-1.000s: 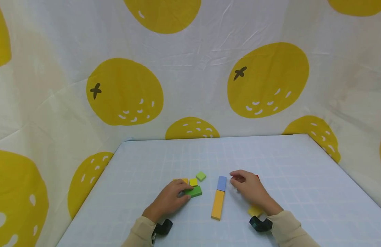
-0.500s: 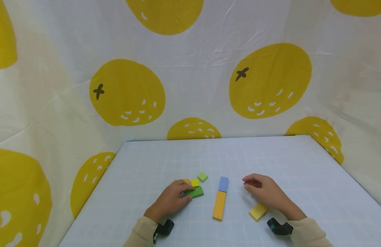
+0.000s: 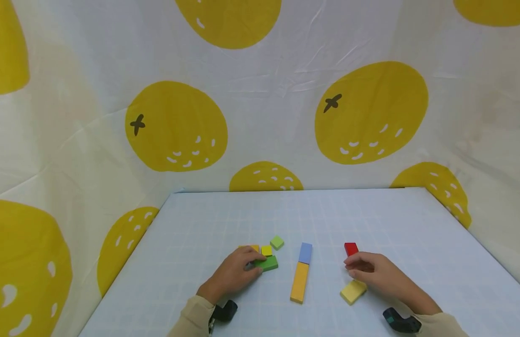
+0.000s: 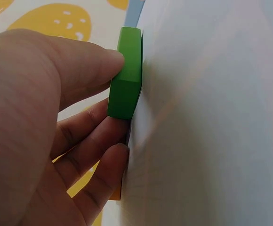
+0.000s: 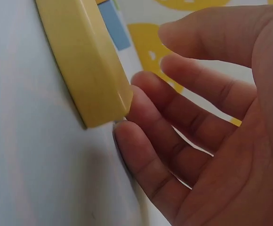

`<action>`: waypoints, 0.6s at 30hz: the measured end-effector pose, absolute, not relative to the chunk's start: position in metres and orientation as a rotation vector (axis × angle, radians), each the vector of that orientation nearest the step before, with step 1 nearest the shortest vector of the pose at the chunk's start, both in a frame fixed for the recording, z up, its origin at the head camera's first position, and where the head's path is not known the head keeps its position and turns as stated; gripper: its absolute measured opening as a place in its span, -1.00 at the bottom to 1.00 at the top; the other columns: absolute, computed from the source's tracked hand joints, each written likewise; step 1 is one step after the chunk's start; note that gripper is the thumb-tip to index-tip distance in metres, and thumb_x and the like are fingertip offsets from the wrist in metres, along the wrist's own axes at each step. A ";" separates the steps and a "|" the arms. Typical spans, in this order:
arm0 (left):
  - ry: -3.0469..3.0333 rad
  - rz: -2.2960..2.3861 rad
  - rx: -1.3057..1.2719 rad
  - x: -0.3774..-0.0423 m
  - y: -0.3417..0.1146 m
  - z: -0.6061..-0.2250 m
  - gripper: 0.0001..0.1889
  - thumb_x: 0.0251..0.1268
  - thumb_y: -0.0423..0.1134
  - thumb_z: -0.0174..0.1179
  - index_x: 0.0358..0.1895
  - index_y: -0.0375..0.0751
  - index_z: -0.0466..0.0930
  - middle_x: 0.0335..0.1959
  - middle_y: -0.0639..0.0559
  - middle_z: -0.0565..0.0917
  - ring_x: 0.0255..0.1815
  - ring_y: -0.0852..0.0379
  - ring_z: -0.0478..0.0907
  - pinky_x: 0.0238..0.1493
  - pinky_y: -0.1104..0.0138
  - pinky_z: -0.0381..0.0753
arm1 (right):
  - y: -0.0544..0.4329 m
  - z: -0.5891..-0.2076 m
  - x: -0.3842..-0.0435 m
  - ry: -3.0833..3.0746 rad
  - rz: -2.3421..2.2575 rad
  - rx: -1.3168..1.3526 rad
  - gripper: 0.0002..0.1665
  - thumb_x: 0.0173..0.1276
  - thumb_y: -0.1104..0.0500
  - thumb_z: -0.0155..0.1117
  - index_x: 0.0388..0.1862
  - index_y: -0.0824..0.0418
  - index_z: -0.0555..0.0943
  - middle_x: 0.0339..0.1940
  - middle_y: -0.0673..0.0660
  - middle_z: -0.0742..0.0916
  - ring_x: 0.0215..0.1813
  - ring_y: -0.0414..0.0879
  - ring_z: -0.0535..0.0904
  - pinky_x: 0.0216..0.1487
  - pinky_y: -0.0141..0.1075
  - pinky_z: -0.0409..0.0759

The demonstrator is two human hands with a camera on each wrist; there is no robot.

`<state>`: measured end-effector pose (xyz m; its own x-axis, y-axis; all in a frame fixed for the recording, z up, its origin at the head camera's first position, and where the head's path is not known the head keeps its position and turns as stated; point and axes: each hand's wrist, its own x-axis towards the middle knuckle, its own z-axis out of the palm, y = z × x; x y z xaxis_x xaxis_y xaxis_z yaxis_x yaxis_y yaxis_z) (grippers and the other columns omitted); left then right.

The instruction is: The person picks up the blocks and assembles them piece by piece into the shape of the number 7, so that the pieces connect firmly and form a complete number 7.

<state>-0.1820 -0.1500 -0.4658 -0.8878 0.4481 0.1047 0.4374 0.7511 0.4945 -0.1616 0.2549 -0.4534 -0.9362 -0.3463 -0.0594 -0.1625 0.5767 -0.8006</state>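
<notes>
On the left of the table my left hand (image 3: 230, 271) pinches a green block (image 3: 268, 264) between thumb and fingers. The left wrist view shows the thumb on one side of that green block (image 4: 129, 61), low against the tabletop. My right hand (image 3: 382, 274) has loosely bent fingers with nothing between them. It hovers beside a pale yellow block (image 3: 353, 292), whose end (image 5: 92, 70) comes close to the fingers in the right wrist view. Just beyond those fingertips lies a red block (image 3: 350, 248), partly covered by the hand.
Between the hands, a blue block (image 3: 305, 252) and a longer orange block (image 3: 299, 282) form a line end to end. A small yellow block (image 3: 266, 250), a light green block (image 3: 277, 242) and a partly hidden orange block (image 3: 255, 247) sit by the left hand.
My right hand has moved right and toward me, away from the blue block, uncovering the pale yellow block and part of the red one. The left hand stays at the green block.
</notes>
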 end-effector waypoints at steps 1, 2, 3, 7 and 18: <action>2.920 0.820 0.742 -0.182 -0.150 -0.467 -0.70 0.36 -0.06 0.31 0.13 0.17 0.69 0.16 0.16 0.58 0.17 0.18 0.48 0.16 0.13 0.54 | 0.256 -0.454 -0.161 2.582 -1.292 -0.419 -0.65 0.37 0.03 0.39 0.04 0.17 0.65 -0.06 0.01 0.72 -0.03 -0.05 0.62 -0.05 -0.45 0.58; 2.920 0.820 0.747 -0.182 -0.151 -0.467 -0.70 0.36 -0.06 0.31 0.13 0.17 0.69 0.15 0.17 0.58 0.16 0.19 0.48 0.16 0.13 0.54 | 0.258 -0.455 -0.161 2.568 -1.291 -0.422 -0.65 0.37 0.03 0.38 0.05 0.17 0.65 -0.05 0.02 0.72 -0.04 -0.06 0.62 -0.05 -0.45 0.59; 2.919 0.820 0.747 -0.182 -0.151 -0.468 -0.70 0.36 -0.06 0.31 0.13 0.17 0.69 0.15 0.17 0.58 0.15 0.19 0.48 0.15 0.14 0.55 | 0.260 -0.456 -0.161 2.550 -1.290 -0.426 -0.65 0.38 0.03 0.37 0.06 0.16 0.65 -0.05 0.02 0.72 -0.05 -0.07 0.61 -0.06 -0.45 0.58; 2.919 0.816 0.750 -0.182 -0.151 -0.469 -0.70 0.35 -0.06 0.32 0.12 0.17 0.70 0.13 0.17 0.58 0.13 0.20 0.48 0.13 0.14 0.55 | 0.267 -0.460 -0.160 2.477 -1.289 -0.492 -0.68 0.40 0.08 0.35 0.07 0.16 0.66 -0.01 0.06 0.71 -0.08 -0.09 0.60 -0.07 -0.41 0.60; 2.908 0.809 0.712 -0.185 -0.151 -0.471 -0.70 0.36 -0.02 0.30 0.13 0.22 0.69 0.15 0.21 0.57 0.15 0.22 0.47 0.15 0.14 0.54 | 0.272 -0.458 -0.158 2.427 -1.174 -0.599 -0.70 0.34 0.03 0.39 0.04 -0.02 0.66 0.04 0.01 0.65 0.00 -0.14 0.49 0.01 -0.41 0.51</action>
<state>-0.1850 -0.1510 -0.4708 -0.8937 0.4411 0.0820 0.4201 0.7586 0.4980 -0.1580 0.2721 -0.4580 -0.8378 -0.5254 -0.1484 -0.2099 0.5609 -0.8009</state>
